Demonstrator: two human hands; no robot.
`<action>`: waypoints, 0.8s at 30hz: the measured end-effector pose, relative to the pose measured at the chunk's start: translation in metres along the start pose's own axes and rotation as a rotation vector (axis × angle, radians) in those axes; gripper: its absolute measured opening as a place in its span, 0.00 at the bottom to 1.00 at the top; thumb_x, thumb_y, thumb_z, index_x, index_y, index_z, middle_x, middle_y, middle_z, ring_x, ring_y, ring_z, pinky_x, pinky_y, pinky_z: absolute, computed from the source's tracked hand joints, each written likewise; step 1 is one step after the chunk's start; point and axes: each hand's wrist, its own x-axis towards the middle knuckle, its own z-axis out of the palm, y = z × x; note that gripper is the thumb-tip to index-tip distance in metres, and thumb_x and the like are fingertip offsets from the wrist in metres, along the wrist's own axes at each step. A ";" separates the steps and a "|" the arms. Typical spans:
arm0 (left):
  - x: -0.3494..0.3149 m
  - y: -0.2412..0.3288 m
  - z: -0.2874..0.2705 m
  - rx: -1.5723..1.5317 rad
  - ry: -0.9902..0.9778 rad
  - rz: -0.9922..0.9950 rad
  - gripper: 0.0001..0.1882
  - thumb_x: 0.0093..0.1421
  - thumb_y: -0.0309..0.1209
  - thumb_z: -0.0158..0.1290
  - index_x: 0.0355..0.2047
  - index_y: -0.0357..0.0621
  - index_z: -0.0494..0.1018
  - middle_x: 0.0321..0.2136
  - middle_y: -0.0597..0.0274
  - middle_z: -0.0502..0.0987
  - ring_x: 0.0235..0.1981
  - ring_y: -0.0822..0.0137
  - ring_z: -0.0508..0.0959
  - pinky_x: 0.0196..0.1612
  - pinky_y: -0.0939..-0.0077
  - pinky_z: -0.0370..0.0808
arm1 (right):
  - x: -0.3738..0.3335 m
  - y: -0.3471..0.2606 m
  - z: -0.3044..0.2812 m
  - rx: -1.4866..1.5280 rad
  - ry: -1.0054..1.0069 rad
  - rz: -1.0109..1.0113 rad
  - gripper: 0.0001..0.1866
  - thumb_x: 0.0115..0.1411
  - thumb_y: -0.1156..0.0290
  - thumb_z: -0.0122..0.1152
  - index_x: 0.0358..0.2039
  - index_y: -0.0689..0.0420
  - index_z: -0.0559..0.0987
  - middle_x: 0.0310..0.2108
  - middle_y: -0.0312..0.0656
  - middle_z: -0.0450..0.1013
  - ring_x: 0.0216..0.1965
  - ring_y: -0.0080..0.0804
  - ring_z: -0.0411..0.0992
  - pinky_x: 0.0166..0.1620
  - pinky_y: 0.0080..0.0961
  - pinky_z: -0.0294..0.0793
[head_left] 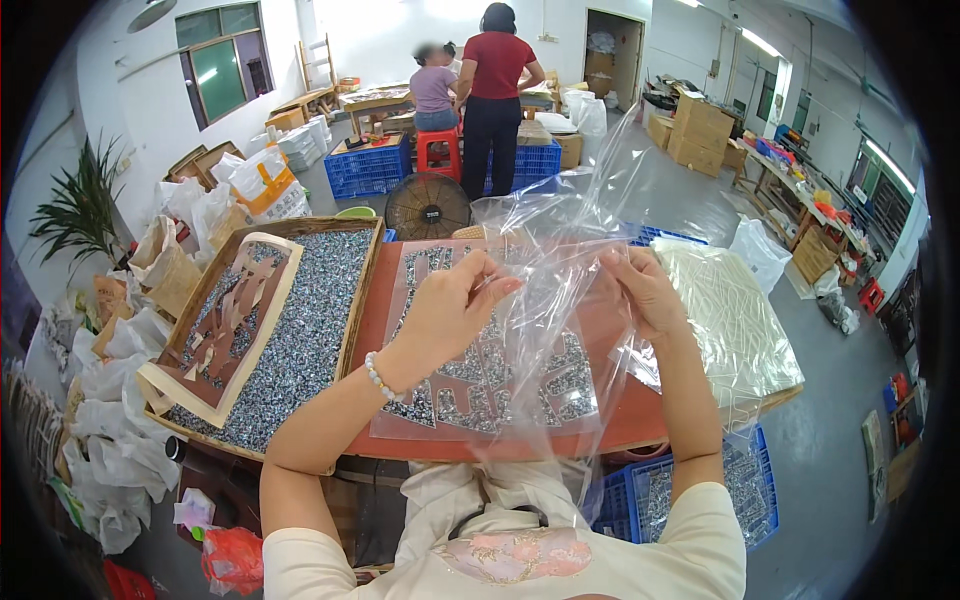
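A thin, crinkled clear plastic film (pixel 560 290) is stretched upright between my hands, above the reddish-brown table (pixel 380 325). My left hand (pixel 455 300), with a beaded bracelet at the wrist, pinches its left side between thumb and fingers. On the other side my right hand (pixel 645 290) grips the film near its upper edge. Below them lies a flat see-through sheet (pixel 410 395) bearing angular patches of glittering silver stones (pixel 470 385), partly hidden by the film and my left forearm.
To the left a wooden tray (pixel 362 300) holds loose glittering stones and a paper-edged stencil (pixel 285 300). On the right sits a stack of shiny clear sheets (pixel 725 325). Blue crates (pixel 765 470) stand below it. A round fan (pixel 428 207) and two people (pixel 492 90) are beyond the table.
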 end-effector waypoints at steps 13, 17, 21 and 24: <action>-0.037 -0.054 -0.049 0.049 0.194 -0.203 0.15 0.64 0.37 0.55 0.27 0.38 0.73 0.15 0.60 0.72 0.14 0.72 0.72 0.18 0.76 0.67 | 0.029 0.049 -0.052 -0.323 0.485 -0.152 0.16 0.63 0.56 0.60 0.30 0.57 0.81 0.16 0.27 0.70 0.12 0.10 0.61 0.13 0.10 0.58; -0.055 -0.076 -0.079 -0.237 0.209 -0.426 0.18 0.67 0.39 0.51 0.25 0.40 0.69 0.14 0.69 0.69 0.13 0.78 0.72 0.13 0.85 0.69 | 0.043 0.057 -0.099 -0.244 0.442 -0.043 0.18 0.63 0.54 0.61 0.28 0.57 0.80 0.14 0.27 0.67 0.10 0.11 0.61 0.12 0.11 0.57; -0.054 -0.083 -0.086 -0.363 0.282 -0.453 0.19 0.68 0.42 0.49 0.26 0.39 0.70 0.13 0.68 0.69 0.13 0.78 0.74 0.14 0.84 0.73 | 0.053 0.045 -0.077 -0.178 0.448 -0.071 0.20 0.61 0.51 0.61 0.28 0.57 0.81 0.12 0.28 0.63 0.09 0.15 0.62 0.13 0.13 0.61; -0.056 -0.074 -0.093 -0.322 0.301 -0.491 0.21 0.69 0.44 0.46 0.27 0.40 0.71 0.13 0.69 0.69 0.12 0.78 0.72 0.14 0.85 0.73 | 0.052 0.040 -0.076 -0.197 0.452 -0.116 0.22 0.62 0.49 0.60 0.30 0.58 0.81 0.12 0.29 0.65 0.10 0.16 0.63 0.13 0.14 0.61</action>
